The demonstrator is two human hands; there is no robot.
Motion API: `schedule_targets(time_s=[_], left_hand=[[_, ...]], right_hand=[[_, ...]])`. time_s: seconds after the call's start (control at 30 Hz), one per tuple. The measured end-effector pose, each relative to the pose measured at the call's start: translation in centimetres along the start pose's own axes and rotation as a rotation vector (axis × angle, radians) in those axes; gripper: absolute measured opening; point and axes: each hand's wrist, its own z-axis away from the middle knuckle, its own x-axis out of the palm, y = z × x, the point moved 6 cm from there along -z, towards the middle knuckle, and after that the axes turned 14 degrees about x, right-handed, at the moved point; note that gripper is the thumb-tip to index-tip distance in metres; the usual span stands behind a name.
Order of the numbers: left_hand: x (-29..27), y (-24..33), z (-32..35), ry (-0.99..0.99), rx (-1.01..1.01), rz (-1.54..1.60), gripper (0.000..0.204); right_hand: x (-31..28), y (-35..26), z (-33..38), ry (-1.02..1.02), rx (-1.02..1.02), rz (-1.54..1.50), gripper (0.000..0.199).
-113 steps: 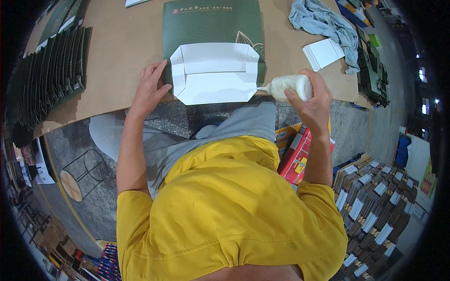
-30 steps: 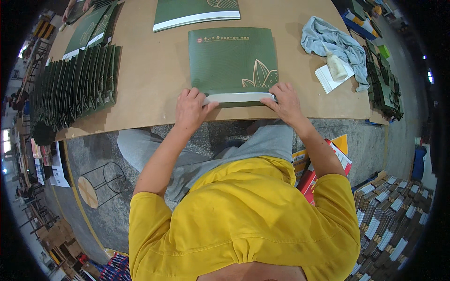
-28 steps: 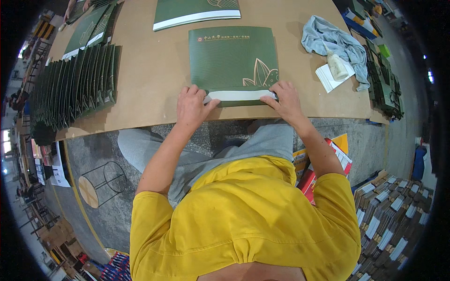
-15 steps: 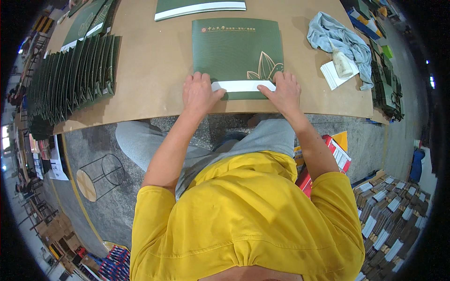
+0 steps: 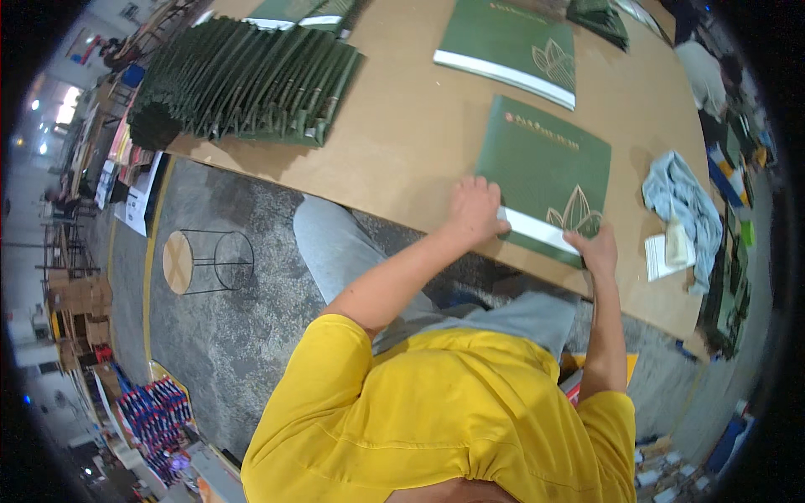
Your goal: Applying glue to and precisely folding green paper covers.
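The green bag [image 5: 545, 159] lies on the tabletop [image 5: 398, 142], just ahead of your hands. Left [image 5: 476, 210] and right [image 5: 597, 250] grip its near corners, thumbs at the white strip [image 5: 532, 228]. You seem to be squaring it; the next move calls for even pressure. Right of your hands: bottle [image 5: 675, 243], cloth [image 5: 668, 180].

Left grip [image 5: 475, 211] and right grip [image 5: 598, 250] touch a flat green paper bag [image 5: 545, 163] at the near edge of the surface [image 5: 398, 159].
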Motion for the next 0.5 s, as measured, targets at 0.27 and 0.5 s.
schedule_targets(time_s=[0.27,0.5], left_hand=[[-7.8,-17.1,-0.6,0.168,-0.103,-0.329,0.028],[-11.6,-28.0,2.1,0.176,-0.091,-0.856,0.043]], right_hand=[[-0.6,-0.3,0.4,0.008,-0.005,-0.004,0.075],[1.9,-9.5,2.0,-0.168,-0.187,-0.212,0.067]])
